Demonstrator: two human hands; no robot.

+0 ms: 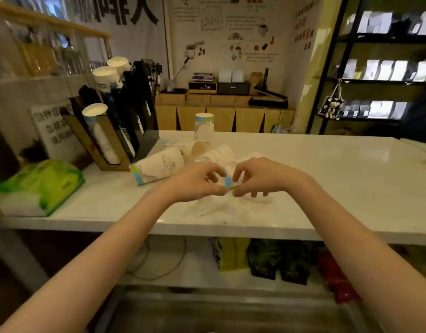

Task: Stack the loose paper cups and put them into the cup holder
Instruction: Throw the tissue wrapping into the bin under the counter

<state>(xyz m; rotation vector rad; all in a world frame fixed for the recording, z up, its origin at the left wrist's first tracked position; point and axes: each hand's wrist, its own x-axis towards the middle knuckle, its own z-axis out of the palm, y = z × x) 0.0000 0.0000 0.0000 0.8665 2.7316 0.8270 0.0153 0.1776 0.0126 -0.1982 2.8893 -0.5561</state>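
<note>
Your left hand (197,181) and right hand (257,177) meet just above the white worktop (327,179), fingers (215,173) curled narrow around a small cup (227,182) with a blue band, pinched between both hands. Much of it is hidden, so whether it is one cup or two nested is unclear. To do this step well, I judge you should line the rims up square, press straight along the axis, and avoid crushing the thin wall.

Just behind your hands lies a heap of loose cups (212,153) on their sides, and a longer lying stack (156,165) to the left. One upturned stack (204,127) stands beyond them. Further left, the angled cup holder (116,131) already carries several stacks; slide yours in base first, I suggest. A green packet (43,181) sits at the near left edge.
</note>
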